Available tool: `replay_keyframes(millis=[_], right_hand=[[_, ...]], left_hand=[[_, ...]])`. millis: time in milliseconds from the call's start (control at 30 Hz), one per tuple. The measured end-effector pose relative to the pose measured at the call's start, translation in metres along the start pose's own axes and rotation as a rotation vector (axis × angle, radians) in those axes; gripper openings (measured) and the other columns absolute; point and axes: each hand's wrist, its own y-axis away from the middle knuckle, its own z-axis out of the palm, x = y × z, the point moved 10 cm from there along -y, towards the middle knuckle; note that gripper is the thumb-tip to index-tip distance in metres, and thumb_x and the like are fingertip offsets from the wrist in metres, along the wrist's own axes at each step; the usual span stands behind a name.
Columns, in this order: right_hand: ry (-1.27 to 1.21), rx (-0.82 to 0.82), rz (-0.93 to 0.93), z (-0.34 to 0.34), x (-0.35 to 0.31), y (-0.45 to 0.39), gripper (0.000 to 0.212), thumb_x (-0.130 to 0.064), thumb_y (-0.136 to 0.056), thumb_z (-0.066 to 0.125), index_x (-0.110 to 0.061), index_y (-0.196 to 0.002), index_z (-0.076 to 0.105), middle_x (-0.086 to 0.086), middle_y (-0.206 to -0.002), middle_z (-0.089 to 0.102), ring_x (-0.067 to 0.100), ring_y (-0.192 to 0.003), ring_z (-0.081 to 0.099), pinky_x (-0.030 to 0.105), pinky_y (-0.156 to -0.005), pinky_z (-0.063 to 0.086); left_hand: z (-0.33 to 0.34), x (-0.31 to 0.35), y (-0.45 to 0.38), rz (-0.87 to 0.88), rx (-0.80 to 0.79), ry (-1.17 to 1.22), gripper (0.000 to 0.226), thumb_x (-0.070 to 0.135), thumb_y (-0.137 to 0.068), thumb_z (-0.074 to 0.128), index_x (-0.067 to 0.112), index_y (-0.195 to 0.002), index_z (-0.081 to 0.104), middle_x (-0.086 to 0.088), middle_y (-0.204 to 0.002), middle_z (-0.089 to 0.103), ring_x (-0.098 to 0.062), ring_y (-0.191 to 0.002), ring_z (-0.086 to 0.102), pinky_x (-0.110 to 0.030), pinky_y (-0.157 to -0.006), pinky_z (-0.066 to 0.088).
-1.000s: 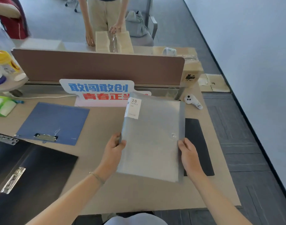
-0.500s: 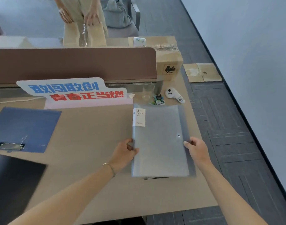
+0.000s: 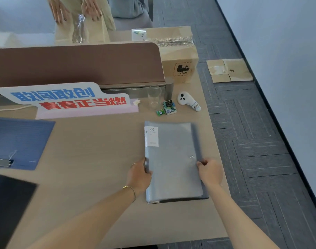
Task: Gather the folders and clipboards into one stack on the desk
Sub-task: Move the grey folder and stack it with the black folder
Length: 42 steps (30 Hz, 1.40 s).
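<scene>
Desk (image 3: 92, 159): left hand (image 3: 139, 177), right hand (image 3: 210, 172), each grip clasping grey folder (image 3: 173, 162) edges.

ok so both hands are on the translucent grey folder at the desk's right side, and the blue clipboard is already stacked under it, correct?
Not quite. The head view shows the blue clipboard lying apart at the desk's left side; a dark board's edge shows under the translucent grey folder. The left hand and right hand do hold that folder's edges at the right side.

Translucent matt plastic folder (image 3: 173, 162) on a smooth, wood-look desk (image 3: 92, 159).
</scene>
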Motion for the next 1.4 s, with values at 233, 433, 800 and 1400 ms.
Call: replay_keyframes(millis=[233,433,800,1400], right_hand=[[0.033,0.020,-0.021,0.000,0.008,-0.002,0.018,-0.020,-0.081,0.070,-0.017,-0.098,0.072,0.010,-0.097,0.073,0.035,-0.090,0.066,0.038,-0.073,0.053],[0.055,-0.032,-0.061,0.012,0.006,-0.009,0.021,-0.015,-0.084,0.057,-0.015,-0.099,0.072,0.012,-0.103,0.069,0.035,-0.087,0.063,0.035,-0.069,0.047],[0.107,-0.090,-0.047,0.018,0.003,-0.008,0.035,-0.013,-0.085,0.050,-0.015,-0.119,0.061,0.017,-0.117,0.058,0.040,-0.101,0.056,0.045,-0.085,0.049],[0.341,0.046,-0.719,0.057,-0.208,0.123,0.051,-0.019,-0.093,0.055,-0.011,-0.143,0.046,0.021,-0.142,0.049,0.041,-0.127,0.048,0.050,-0.103,0.041]], left_hand=[[0.011,0.001,-0.005,-0.002,-0.025,-0.062,0.019,0.006,-0.081,0.057,0.025,-0.083,0.055,-0.008,-0.087,0.058,-0.015,-0.064,0.049,-0.020,-0.050,0.035],[0.015,0.000,-0.006,-0.017,-0.018,-0.089,0.019,0.005,-0.083,0.056,0.023,-0.079,0.050,-0.008,-0.094,0.056,-0.011,-0.069,0.051,-0.022,-0.052,0.036],[0.011,-0.003,-0.006,-0.048,-0.044,0.014,0.014,0.011,-0.086,0.052,0.022,-0.093,0.057,-0.005,-0.098,0.055,-0.011,-0.069,0.051,-0.023,-0.054,0.037],[-0.164,0.005,0.024,0.365,0.241,-0.466,0.057,0.020,-0.091,0.045,0.022,-0.148,0.036,-0.004,-0.143,0.053,-0.028,-0.128,0.051,-0.042,-0.113,0.027]])
